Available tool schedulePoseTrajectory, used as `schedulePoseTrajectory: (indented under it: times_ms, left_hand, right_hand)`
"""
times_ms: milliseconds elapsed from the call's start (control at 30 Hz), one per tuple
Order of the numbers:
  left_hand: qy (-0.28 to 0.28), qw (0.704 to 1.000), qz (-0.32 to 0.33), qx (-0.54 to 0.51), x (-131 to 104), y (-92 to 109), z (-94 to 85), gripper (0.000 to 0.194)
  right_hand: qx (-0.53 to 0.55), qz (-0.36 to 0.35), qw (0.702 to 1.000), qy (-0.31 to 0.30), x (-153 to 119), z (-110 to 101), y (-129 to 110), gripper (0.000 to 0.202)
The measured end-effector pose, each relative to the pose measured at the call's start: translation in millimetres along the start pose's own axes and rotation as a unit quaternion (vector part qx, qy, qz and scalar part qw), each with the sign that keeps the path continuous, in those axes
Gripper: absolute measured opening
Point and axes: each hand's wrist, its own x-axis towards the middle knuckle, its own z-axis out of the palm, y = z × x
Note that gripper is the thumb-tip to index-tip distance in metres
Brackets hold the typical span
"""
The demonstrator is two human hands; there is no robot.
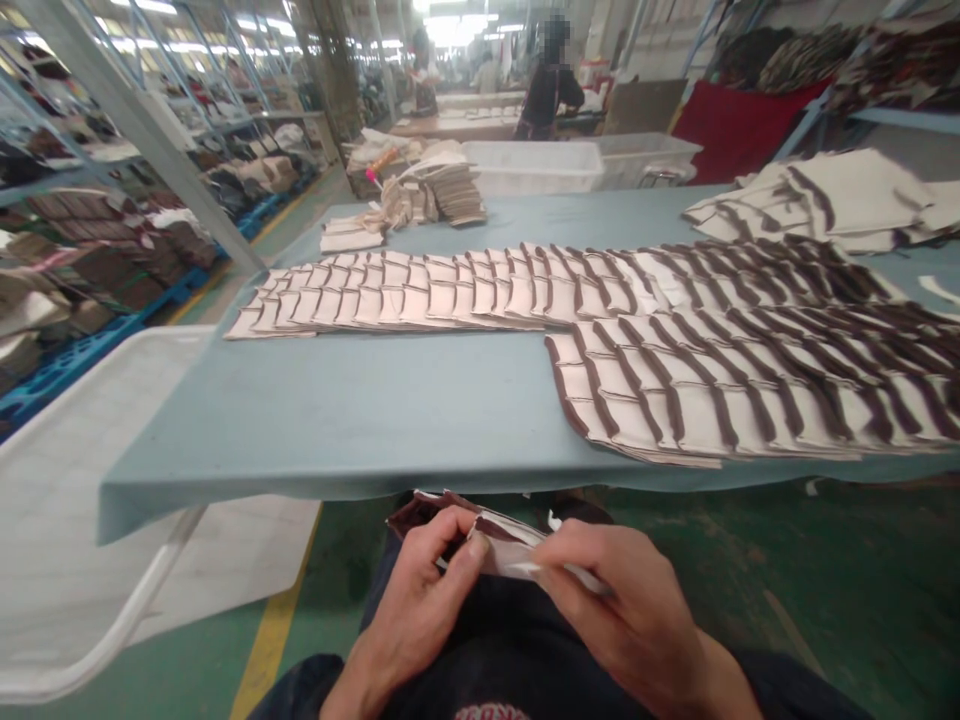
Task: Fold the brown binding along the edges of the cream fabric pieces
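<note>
The counter (360, 410), under its blue-green cover, filled the view from ten to two o'clock. At twelve o'clock, the far row of overlapping cloth pieces (390, 295) stretched across it; at two o'clock, the near row with dark edging (679, 390) lay close against that one. Each piece leaned over its neighbour, so we judged that a snagged edge or brushing sleeve could spread the layers out of order. The near row also came close to our side of the counter, where a bump might have pushed pieces over. At one to two o'clock, the loose cream pile (862, 195) sagged unevenly and could have slumped if pulled.

The cloth piece, cream and dark brown (510, 555), was at six o'clock, just below the counter's near edge and above our lap. Our left hand (416, 590) pinched it between thumb and forefinger, and our right hand (637, 600) gripped its other side with the fingertips. We thought uneven tension might twist the narrow folds or skew the edge, while a weak pinch could let it slip towards the floor. The tiny white scrap (553, 520) stood beside the right fingertips and might have got caught in a fold.
</note>
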Motion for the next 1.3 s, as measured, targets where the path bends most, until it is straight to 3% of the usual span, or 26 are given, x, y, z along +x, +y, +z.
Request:
schedulePoseTrajectory:
  times_ms: [67,100,200,333,533,867,1300]
  left_hand:
    - [-0.004,1.000,0.012,-0.001,3,3,-2.9,0.031]
    - [-0.007,1.000,0.016,-0.007,4,5,-4.2,0.030]
    - [-0.015,0.998,0.010,-0.060,8,10,-6.7,0.028]
    - [-0.016,0.991,-0.011,-0.130,10,11,-4.3,0.027]
    - [0.007,0.982,-0.042,-0.185,10,5,4.7,0.027]
    - [0.033,0.977,-0.070,-0.198,6,-4,4.4,0.025]
    - [0.057,0.976,-0.084,-0.194,12,-8,1.6,0.025]
  right_hand:
    - [0.107,0.217,0.970,0.002,1,4,-11,0.023]
    - [0.139,0.287,0.948,-0.007,3,6,-16,0.027]
    - [0.179,0.374,0.909,-0.034,9,9,-23,0.032]
    - [0.193,0.403,0.894,-0.039,16,11,-26,0.035]
    - [0.174,0.407,0.896,-0.023,23,25,-20,0.037]
    - [0.118,0.406,0.906,-0.022,18,48,-9,0.036]
    - [0.057,0.407,0.912,-0.013,24,56,-3,0.032]
